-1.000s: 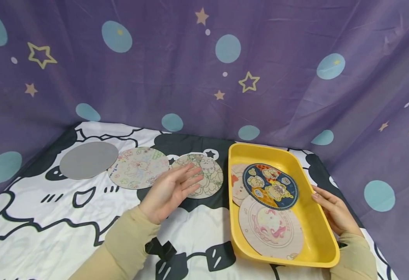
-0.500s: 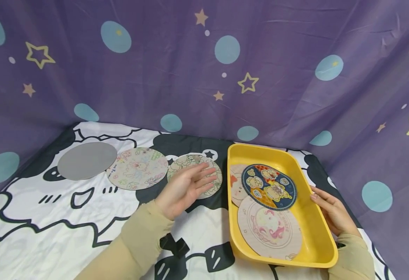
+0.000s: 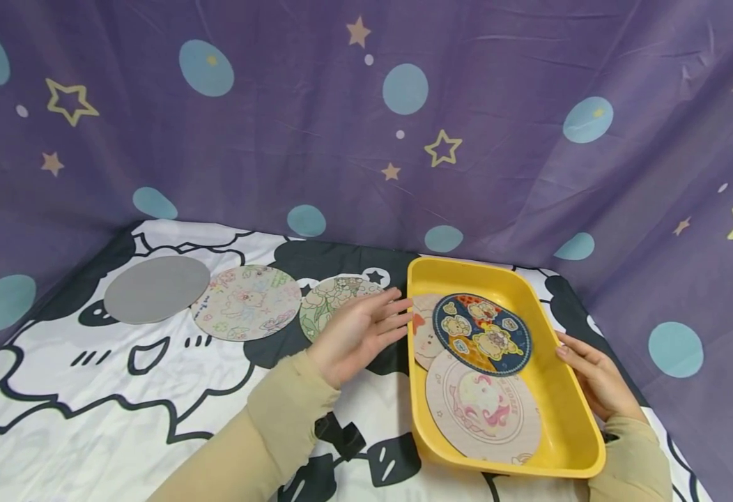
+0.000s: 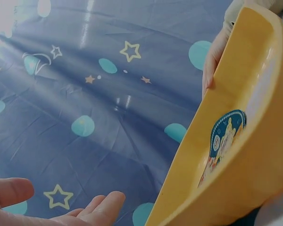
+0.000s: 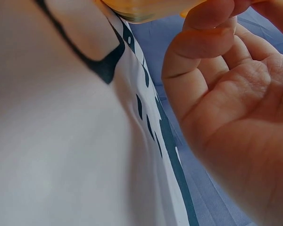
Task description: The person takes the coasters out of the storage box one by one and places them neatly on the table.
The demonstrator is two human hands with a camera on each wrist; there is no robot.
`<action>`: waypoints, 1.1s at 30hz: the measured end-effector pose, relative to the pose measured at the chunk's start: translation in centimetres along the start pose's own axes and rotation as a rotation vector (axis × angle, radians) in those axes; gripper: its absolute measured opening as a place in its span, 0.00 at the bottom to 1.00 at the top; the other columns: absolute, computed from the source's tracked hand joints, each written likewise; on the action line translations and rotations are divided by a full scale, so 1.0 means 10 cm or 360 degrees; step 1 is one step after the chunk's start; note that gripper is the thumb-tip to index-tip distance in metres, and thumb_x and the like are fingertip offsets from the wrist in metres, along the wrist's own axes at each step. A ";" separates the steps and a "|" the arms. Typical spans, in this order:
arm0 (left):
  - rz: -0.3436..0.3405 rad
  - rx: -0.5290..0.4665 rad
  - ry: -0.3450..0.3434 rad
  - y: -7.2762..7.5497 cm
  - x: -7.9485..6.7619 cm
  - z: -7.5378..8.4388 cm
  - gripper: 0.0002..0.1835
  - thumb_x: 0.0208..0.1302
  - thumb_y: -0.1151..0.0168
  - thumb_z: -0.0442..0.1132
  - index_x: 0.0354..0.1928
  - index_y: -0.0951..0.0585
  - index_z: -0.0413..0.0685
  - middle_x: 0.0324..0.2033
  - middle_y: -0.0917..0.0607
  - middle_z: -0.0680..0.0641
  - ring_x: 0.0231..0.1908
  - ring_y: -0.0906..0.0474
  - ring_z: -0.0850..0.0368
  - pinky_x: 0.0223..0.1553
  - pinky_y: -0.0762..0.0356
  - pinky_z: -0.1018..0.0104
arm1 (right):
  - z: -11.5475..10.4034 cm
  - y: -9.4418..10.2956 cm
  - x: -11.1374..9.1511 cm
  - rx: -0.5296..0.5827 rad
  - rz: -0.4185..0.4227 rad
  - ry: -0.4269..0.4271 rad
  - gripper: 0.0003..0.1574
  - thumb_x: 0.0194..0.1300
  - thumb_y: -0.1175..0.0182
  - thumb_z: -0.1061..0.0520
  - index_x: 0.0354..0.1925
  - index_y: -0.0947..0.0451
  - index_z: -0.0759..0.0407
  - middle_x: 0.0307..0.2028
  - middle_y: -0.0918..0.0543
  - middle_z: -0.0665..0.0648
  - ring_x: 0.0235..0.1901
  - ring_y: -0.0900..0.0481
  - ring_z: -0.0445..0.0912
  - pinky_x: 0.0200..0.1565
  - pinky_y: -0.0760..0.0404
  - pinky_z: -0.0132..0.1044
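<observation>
In the head view my left hand [image 3: 361, 331] hovers beside the left wall of a yellow tray [image 3: 561, 425], its fingers extended and holding nothing. Behind that hand a round mat with a green floral print [image 3: 325, 307] lies partly hidden on the cloth. My right hand [image 3: 601, 380] grips the tray's right rim; its curled fingers [image 5: 186, 84] show at the edge in the right wrist view. Inside the tray, a dark blue mat with cartoon bears [image 3: 484, 335] overlaps a pale pink unicorn mat [image 3: 482, 422] and a pale mat with a red patch [image 3: 426, 345].
Left of the floral mat lie a pastel doodle mat [image 3: 246, 303] and a plain grey disc [image 3: 156, 289] on the black-and-white cartoon cloth [image 3: 172, 376]. A purple curtain [image 3: 291, 139] with stars and dots hangs behind.
My left hand has moved right, from over the floral mat to the tray's left edge. The right hand, tray and mats stay in place.
</observation>
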State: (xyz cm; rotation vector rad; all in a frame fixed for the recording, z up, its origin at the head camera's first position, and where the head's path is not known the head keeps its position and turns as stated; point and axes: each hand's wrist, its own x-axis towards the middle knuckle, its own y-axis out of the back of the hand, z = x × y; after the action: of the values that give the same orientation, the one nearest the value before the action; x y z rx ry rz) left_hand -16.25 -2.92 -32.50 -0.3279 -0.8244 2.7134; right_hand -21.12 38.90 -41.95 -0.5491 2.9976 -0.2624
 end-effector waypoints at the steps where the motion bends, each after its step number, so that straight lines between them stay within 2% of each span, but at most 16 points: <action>1: -0.0001 0.0001 0.0006 -0.02 0.01 0.00 0.30 0.80 0.59 0.42 0.77 0.49 0.39 0.73 0.39 0.34 0.73 0.40 0.39 0.73 0.40 0.52 | 0.00 0.00 0.00 -0.0003 0.0006 -0.0001 0.25 0.79 0.59 0.62 0.57 0.19 0.44 0.49 0.13 0.46 0.46 0.13 0.41 0.47 0.15 0.35; 9: 0.0000 -0.0010 0.0038 -0.17 0.16 -0.04 0.30 0.79 0.57 0.42 0.76 0.47 0.38 0.73 0.38 0.34 0.73 0.42 0.39 0.74 0.42 0.52 | -0.02 -0.01 0.00 0.0000 0.0011 -0.0005 0.24 0.79 0.58 0.62 0.57 0.19 0.45 0.49 0.12 0.47 0.45 0.13 0.41 0.46 0.15 0.34; 16: 0.0088 -0.0002 0.0082 -0.27 0.35 -0.09 0.31 0.78 0.53 0.42 0.76 0.47 0.37 0.71 0.35 0.34 0.72 0.38 0.40 0.73 0.39 0.52 | -0.02 -0.01 0.01 -0.0017 0.0022 -0.0001 0.23 0.79 0.58 0.62 0.57 0.19 0.45 0.49 0.12 0.47 0.45 0.13 0.41 0.46 0.15 0.34; 26: 0.0197 -0.0024 0.0157 -0.34 0.60 -0.16 0.31 0.78 0.53 0.42 0.76 0.46 0.39 0.72 0.37 0.33 0.72 0.39 0.38 0.74 0.42 0.49 | -0.01 0.00 0.00 0.0010 0.0002 0.0010 0.24 0.79 0.59 0.63 0.57 0.19 0.46 0.49 0.12 0.48 0.45 0.13 0.41 0.46 0.14 0.35; 33: 0.0144 0.0032 0.0182 -0.45 0.64 -0.24 0.31 0.78 0.54 0.42 0.77 0.48 0.41 0.73 0.40 0.33 0.74 0.43 0.37 0.75 0.45 0.50 | 0.00 -0.01 -0.01 0.0009 0.0022 -0.0003 0.24 0.79 0.58 0.62 0.56 0.19 0.46 0.48 0.12 0.48 0.45 0.13 0.41 0.46 0.14 0.34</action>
State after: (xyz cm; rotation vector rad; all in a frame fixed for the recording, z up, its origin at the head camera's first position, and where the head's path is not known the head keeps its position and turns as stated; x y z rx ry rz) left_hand -20.63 3.97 -32.73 -0.5224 -0.7677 2.7540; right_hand -21.03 38.84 -41.89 -0.5278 2.9965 -0.2689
